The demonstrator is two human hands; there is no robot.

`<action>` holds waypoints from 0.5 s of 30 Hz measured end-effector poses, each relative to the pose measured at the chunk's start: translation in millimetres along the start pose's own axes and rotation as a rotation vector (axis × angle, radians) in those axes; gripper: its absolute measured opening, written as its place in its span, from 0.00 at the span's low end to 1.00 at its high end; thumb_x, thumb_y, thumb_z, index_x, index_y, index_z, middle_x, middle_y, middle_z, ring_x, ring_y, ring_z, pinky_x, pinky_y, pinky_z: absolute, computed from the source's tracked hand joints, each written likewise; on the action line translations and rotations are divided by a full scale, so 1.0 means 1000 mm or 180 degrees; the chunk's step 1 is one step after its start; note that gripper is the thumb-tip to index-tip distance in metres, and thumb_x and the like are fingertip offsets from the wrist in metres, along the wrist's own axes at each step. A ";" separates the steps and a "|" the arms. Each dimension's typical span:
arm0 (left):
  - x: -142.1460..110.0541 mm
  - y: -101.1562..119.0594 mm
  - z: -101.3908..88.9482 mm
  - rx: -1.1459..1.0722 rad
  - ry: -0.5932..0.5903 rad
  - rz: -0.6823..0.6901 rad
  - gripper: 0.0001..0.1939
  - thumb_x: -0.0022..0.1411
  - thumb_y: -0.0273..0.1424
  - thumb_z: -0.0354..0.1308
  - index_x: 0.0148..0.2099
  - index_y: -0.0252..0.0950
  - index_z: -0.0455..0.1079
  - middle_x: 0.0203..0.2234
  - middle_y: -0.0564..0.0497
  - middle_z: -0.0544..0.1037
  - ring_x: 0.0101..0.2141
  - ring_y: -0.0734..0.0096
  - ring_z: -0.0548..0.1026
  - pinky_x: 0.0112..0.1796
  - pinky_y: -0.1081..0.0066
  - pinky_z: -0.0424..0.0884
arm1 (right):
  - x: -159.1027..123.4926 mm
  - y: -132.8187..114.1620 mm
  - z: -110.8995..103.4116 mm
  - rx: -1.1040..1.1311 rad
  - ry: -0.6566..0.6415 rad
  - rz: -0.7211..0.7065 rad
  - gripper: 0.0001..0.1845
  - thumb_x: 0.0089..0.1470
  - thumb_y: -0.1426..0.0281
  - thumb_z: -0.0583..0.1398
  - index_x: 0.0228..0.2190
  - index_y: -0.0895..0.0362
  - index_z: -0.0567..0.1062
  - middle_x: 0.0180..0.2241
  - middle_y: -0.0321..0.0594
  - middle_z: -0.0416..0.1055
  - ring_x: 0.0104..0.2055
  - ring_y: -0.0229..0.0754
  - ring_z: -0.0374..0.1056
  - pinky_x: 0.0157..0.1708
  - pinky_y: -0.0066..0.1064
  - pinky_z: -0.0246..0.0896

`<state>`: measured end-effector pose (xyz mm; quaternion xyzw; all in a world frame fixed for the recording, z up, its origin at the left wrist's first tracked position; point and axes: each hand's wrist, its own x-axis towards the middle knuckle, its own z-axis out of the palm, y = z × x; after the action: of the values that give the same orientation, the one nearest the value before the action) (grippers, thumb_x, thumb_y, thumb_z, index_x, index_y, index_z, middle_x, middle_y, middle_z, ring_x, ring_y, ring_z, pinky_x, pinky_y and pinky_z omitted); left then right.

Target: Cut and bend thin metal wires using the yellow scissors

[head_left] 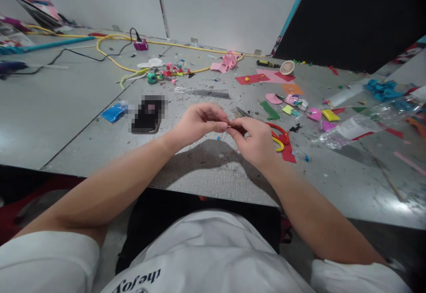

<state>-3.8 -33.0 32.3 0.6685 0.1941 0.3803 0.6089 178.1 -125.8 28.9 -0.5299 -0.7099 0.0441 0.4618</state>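
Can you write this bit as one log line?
left hand: pinching tiny piece | right hand: pinching same piece | scissors: on table

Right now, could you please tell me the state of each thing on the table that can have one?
left hand: fingertips pinched shut on a small piece too tiny to identify.
right hand: pinched on the same small piece, above the table.
scissors: lying flat, partly hidden behind the right hand.
yellow cable: loose, snaking across the table.
clear plastic bag: lying on its side, crumpled.
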 end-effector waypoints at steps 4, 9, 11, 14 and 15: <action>0.001 0.000 -0.003 0.0162 -0.0138 0.0031 0.17 0.50 0.35 0.78 0.37 0.34 0.77 0.33 0.49 0.83 0.35 0.69 0.82 0.39 0.69 0.80 | -0.005 0.001 0.006 -0.0063 -0.0169 0.0022 0.04 0.62 0.70 0.63 0.35 0.54 0.79 0.34 0.39 0.80 0.36 0.44 0.74 0.39 0.35 0.65; 0.002 0.004 -0.007 0.0269 -0.0222 -0.0049 0.17 0.50 0.34 0.78 0.38 0.33 0.77 0.32 0.49 0.82 0.34 0.71 0.80 0.38 0.70 0.79 | -0.005 0.000 0.010 -0.0049 -0.0312 -0.0032 0.06 0.62 0.71 0.61 0.32 0.54 0.77 0.33 0.40 0.79 0.37 0.44 0.72 0.39 0.35 0.63; 0.002 0.006 -0.008 0.0277 -0.0221 -0.0038 0.17 0.51 0.35 0.78 0.39 0.33 0.78 0.32 0.49 0.82 0.34 0.70 0.81 0.39 0.69 0.79 | -0.006 0.002 0.013 -0.0043 -0.0461 0.0015 0.07 0.62 0.71 0.61 0.32 0.55 0.77 0.33 0.40 0.78 0.36 0.44 0.72 0.39 0.35 0.62; 0.001 0.007 -0.008 0.0341 -0.0211 0.0057 0.17 0.51 0.35 0.78 0.38 0.33 0.78 0.32 0.49 0.81 0.34 0.71 0.80 0.39 0.69 0.78 | -0.008 0.006 0.017 -0.0008 -0.0677 0.0065 0.06 0.61 0.73 0.60 0.33 0.55 0.78 0.33 0.41 0.78 0.36 0.44 0.72 0.39 0.34 0.62; 0.001 0.007 -0.008 0.0362 -0.0214 0.0090 0.17 0.51 0.35 0.78 0.38 0.33 0.78 0.32 0.49 0.81 0.34 0.72 0.80 0.39 0.69 0.78 | -0.008 0.007 0.019 0.0008 -0.0709 0.0078 0.07 0.61 0.74 0.60 0.34 0.56 0.79 0.33 0.41 0.78 0.36 0.44 0.72 0.38 0.34 0.62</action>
<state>-10.5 -27.6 39.2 0.7171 0.1854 0.3546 0.5707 170.4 -121.3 9.0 -0.5297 -0.7503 0.1092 0.3802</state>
